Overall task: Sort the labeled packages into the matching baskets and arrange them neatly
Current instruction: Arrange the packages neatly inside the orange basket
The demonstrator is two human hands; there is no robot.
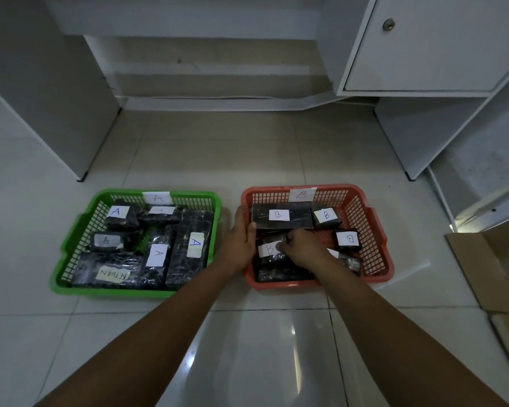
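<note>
Both hands work inside the orange basket [376,230] marked B, on the tiled floor [159,160] beside the green basket [71,239] marked A.

The left hand [241,236] lies against the orange basket's left wall, fingers fairly straight, thumb touching the near left corner of the long B package [281,215] at the back; the right hand [301,248] has its fingers [288,243] curled onto a small B package [269,249] at the basket's left middle, pinching its upper right edge beside the white label; two more B packages [326,217] [347,239] lie apart to the right, untouched; the green basket holds black wrapped A packages [188,245] and one labelled RETURN [112,274]; a cardboard box [488,259] sits at far right.
</note>
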